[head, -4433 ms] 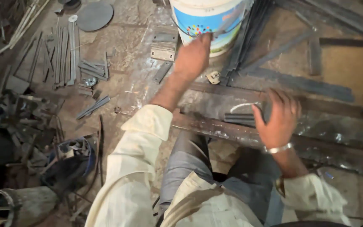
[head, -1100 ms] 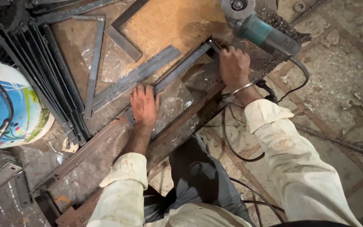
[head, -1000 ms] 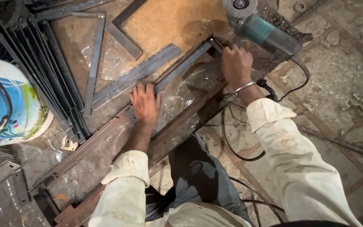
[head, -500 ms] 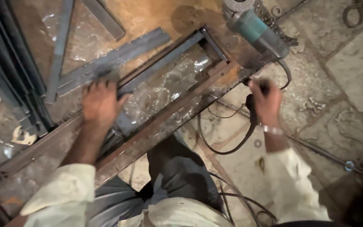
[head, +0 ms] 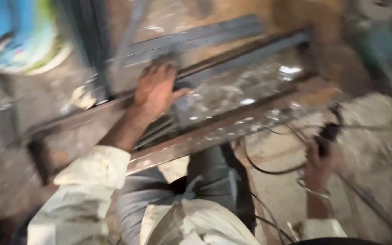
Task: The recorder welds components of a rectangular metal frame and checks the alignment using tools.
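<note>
Two hands are kept well apart. The left hand [head: 156, 90] is pressed flat, fingers spread, on the dark metal frame [head: 250, 50] lying on the floor, seemingly to steady it. The right hand [head: 317, 163] is clenched on a black cable [head: 268, 170]. A white-and-blue bucket [head: 19, 38], its label blurred, stands far left.

Blurred head view. Long metal frame [head: 232, 129] of rusty, grey-brown bars, lying flat and running diagonally from lower left to upper right; a glossy, reflective patch shows between its rails. A dark flat strip [head: 246, 56] lies along its far rail. Black cable [head: 268, 168] loops on the floor just beside the near rail.
</note>
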